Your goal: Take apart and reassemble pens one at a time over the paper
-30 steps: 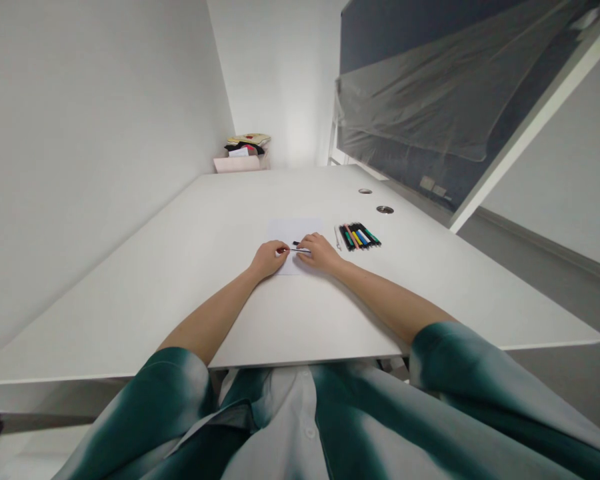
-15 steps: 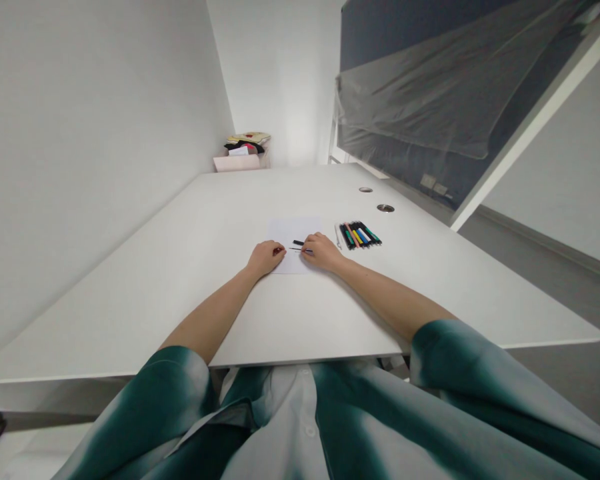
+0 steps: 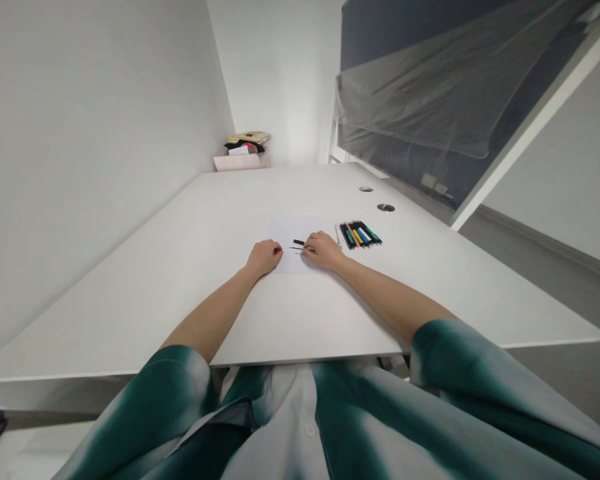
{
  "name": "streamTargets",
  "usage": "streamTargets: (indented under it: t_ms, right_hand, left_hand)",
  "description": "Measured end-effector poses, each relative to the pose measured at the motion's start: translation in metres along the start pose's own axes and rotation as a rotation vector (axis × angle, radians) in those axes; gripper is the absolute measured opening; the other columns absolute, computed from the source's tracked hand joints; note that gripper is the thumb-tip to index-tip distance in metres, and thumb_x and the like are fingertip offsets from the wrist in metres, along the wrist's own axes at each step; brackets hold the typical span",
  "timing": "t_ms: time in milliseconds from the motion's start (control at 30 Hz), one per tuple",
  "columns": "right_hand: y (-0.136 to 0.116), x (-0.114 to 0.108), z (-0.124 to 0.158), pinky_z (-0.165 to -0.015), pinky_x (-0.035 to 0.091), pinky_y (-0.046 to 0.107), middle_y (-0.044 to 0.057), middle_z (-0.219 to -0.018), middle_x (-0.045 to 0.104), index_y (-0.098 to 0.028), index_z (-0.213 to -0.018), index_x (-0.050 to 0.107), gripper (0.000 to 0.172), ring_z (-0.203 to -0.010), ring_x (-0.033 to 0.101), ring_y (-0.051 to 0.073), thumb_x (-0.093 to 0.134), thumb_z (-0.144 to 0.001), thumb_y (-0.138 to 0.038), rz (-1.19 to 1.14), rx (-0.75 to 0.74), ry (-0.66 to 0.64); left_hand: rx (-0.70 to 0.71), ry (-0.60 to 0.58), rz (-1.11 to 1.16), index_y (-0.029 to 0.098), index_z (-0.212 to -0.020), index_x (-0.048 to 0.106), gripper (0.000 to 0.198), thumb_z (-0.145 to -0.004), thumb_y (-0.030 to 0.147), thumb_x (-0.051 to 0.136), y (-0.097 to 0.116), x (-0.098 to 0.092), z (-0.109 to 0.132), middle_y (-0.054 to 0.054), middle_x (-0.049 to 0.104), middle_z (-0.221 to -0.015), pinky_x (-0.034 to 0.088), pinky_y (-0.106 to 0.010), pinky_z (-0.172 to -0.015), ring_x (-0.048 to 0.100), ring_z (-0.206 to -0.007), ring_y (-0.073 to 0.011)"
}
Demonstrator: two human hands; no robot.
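Observation:
A sheet of white paper (image 3: 286, 265) lies on the white table between my hands. At its left edge my left hand (image 3: 265, 257) rests with the fingers curled together; whatever they hold, if anything, is hidden. My right hand (image 3: 323, 250) lies over the paper's right part, thumb and fingers pinched over something small that I cannot make out. Just left of those fingertips are a short black pen part (image 3: 299, 242) and a thin dark stick (image 3: 295, 248) like a pen refill. A tiny pale piece (image 3: 299, 253) shows below them.
Right of my right hand several coloured pens (image 3: 361, 235) lie side by side, with a white pen (image 3: 337, 233) at their left. Two round grommets (image 3: 385, 208) sit in the tabletop. A box of folded items (image 3: 237, 162) stands at the far end, by the wall.
My left hand has shifted slightly left, away from the small parts. My right hand has moved very slightly up and right. The parts on the paper look unmoved.

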State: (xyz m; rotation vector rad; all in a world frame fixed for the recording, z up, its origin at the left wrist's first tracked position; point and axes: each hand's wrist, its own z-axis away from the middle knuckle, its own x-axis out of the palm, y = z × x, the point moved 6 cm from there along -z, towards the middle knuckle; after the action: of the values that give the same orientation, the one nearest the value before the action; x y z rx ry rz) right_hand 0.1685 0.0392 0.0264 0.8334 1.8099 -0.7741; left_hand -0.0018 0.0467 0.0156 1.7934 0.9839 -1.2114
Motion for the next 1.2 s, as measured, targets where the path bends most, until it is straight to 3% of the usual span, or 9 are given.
streamTargets:
  t_ms: [400, 600, 733, 867, 1200]
  right_hand:
    - [0.027, -0.003, -0.001, -0.088, 0.04, 0.032, 0.011, -0.1, 0.07, -0.015, -0.093, 0.076, 0.024, -0.097, 0.057, 0.024, 0.052, -0.092, -0.022, -0.034, 0.178, 0.081]
    - [0.053, 0.0, 0.0, -0.095, 0.041, 0.032, 0.011, -0.108, 0.07, -0.014, -0.104, 0.073, 0.026, -0.106, 0.06, 0.024, 0.051, -0.094, -0.022, -0.084, 0.285, 0.114]
    - [0.057, 0.009, 0.0, -0.099, 0.042, 0.031, 0.013, -0.123, 0.067, -0.015, -0.125, 0.067, 0.036, -0.115, 0.06, 0.023, 0.051, -0.098, -0.032, -0.105, 0.292, 0.024]
    - [0.05, 0.012, -0.001, -0.098, 0.042, 0.032, 0.013, -0.124, 0.067, -0.017, -0.113, 0.073, 0.034, -0.115, 0.06, 0.025, 0.053, -0.096, -0.039, -0.035, 0.263, -0.072]
    - [0.05, 0.01, 0.0, -0.097, 0.042, 0.029, 0.011, -0.123, 0.067, -0.018, -0.11, 0.074, 0.031, -0.113, 0.06, 0.024, 0.052, -0.095, -0.035, -0.017, 0.264, -0.076]
  left_hand:
    - [-0.091, -0.01, 0.159, 0.017, -0.108, 0.072, 0.03, -0.086, 0.031, 0.057, -0.012, 0.003, -0.001, -0.007, 0.071, -0.097, 0.05, -0.035, -0.092, 0.064, -0.094, -0.022]
    - [-0.195, 0.089, 0.101, 0.017, -0.104, 0.073, 0.03, -0.091, 0.028, 0.048, -0.049, -0.005, -0.001, -0.01, 0.069, -0.11, 0.048, -0.037, -0.099, 0.063, -0.103, -0.0228]
    - [-0.253, 0.041, 0.0, 0.019, -0.116, 0.069, 0.034, -0.091, 0.032, 0.051, -0.07, -0.001, 0.001, -0.011, 0.065, -0.127, 0.045, -0.04, -0.105, 0.058, -0.119, -0.0261]
    - [-0.273, -0.029, -0.039, 0.02, -0.123, 0.066, 0.039, -0.093, 0.035, 0.047, -0.068, 0.003, 0.004, -0.009, 0.062, -0.135, 0.045, -0.041, -0.106, 0.057, -0.122, -0.0271]
    - [-0.296, -0.048, -0.051, 0.02, -0.126, 0.064, 0.041, -0.093, 0.036, 0.045, -0.061, -0.002, 0.006, -0.008, 0.061, -0.137, 0.045, -0.039, -0.106, 0.056, -0.124, -0.0268]
